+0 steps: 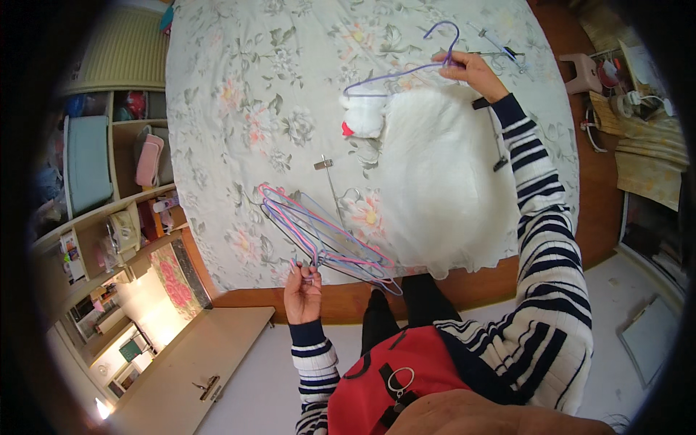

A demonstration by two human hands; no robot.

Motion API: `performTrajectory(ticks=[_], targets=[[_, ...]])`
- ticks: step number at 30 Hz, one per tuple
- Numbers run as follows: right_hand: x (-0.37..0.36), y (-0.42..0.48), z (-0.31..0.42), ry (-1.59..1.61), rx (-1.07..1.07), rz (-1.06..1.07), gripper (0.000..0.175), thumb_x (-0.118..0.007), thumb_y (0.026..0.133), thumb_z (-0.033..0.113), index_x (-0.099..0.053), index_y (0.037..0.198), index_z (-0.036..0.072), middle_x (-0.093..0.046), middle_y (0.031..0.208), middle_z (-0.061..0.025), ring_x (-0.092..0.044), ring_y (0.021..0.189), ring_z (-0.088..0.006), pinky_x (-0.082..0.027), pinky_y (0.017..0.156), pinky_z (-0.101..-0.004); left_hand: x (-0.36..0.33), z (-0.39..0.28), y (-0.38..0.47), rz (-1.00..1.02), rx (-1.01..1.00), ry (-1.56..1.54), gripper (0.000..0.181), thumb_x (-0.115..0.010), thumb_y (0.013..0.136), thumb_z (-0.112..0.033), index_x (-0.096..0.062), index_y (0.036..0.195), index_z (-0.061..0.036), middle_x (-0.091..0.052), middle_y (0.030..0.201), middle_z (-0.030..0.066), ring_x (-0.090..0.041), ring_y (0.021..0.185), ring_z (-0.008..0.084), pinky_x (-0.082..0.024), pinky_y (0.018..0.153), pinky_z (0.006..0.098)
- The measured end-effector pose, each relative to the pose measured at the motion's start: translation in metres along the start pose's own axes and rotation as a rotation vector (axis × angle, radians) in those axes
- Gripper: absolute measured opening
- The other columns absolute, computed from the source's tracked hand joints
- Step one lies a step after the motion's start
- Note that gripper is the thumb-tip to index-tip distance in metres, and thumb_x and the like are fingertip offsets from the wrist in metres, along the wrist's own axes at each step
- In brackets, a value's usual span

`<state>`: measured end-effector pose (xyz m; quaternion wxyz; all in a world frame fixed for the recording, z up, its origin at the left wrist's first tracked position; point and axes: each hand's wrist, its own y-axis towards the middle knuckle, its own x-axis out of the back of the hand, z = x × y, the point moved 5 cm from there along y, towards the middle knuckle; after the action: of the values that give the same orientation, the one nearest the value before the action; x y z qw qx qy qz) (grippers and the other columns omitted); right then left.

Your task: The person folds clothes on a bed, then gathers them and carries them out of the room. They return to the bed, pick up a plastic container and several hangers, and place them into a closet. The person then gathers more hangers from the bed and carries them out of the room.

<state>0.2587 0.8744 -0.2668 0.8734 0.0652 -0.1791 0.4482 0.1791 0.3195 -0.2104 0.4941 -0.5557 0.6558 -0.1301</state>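
In my left hand are the hooks of a bunch of wire hangers, pink, blue and black, above the front edge of the bed. My right hand grips a purple hanger near the base of its hook, at the far right of the bed. Below that hanger lies a white garment with a sheer, ruffled hem. A white plush piece with a red tip sits beside the garment, partly under the hanger's corner.
A floral sheet covers the bed. Metal clip hangers lie on it: one left of the garment, one under my right forearm, others at the far right. Shelves stand left; a door is at lower left.
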Motion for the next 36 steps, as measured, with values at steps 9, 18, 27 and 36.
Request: performTrajectory(ticks=[9,18,27,36], targets=[[0.012,-0.051,0.110,0.001,0.176,-0.192,0.028,-0.058,0.088,0.027,-0.068,0.089,0.001,-0.061,0.074,-0.0006,-0.049,0.067,-0.0089,-0.039,0.064,-0.0212,-0.007,-0.005,0.016,0.118,0.068,-0.039,0.014,-0.056,0.090,-0.012,-0.056,0.096,0.0007,-0.060,0.078,0.0078,-0.058,0.080,0.0223,-0.049,0.077,0.0312],[0.009,-0.103,0.240,0.006,0.402,-0.306,0.029,-0.055,0.091,0.026,-0.068,0.094,0.000,-0.065,0.081,-0.0014,-0.043,0.062,-0.0042,-0.032,0.055,-0.0188,0.012,-0.021,0.003,0.125,0.002,0.030,0.013,-0.060,0.086,-0.010,-0.058,0.094,-0.0003,-0.060,0.082,0.0072,-0.057,0.077,0.0172,-0.047,0.070,0.0291],[-0.095,-0.158,0.303,0.158,0.321,-0.097,0.025,-0.057,0.089,0.021,-0.065,0.090,-0.003,-0.055,0.064,-0.0058,-0.045,0.055,-0.0071,-0.037,0.051,-0.0230,-0.029,-0.012,0.003,0.045,-0.145,0.139,0.026,-0.065,0.083,-0.010,-0.058,0.105,0.0031,-0.058,0.087,0.0026,-0.048,0.068,0.0088,-0.042,0.064,0.0218],[-0.201,-0.192,0.302,-0.117,0.681,-0.109,0.014,-0.059,0.083,0.011,-0.066,0.089,0.001,-0.060,0.075,-0.0106,-0.055,0.055,-0.0205,-0.042,0.049,-0.0285,-0.097,0.028,0.003,0.252,-0.242,0.314,0.026,-0.066,0.076,0.001,-0.056,0.099,-0.0048,-0.059,0.082,-0.0015,-0.051,0.064,0.0064,-0.037,0.056,0.0192]])
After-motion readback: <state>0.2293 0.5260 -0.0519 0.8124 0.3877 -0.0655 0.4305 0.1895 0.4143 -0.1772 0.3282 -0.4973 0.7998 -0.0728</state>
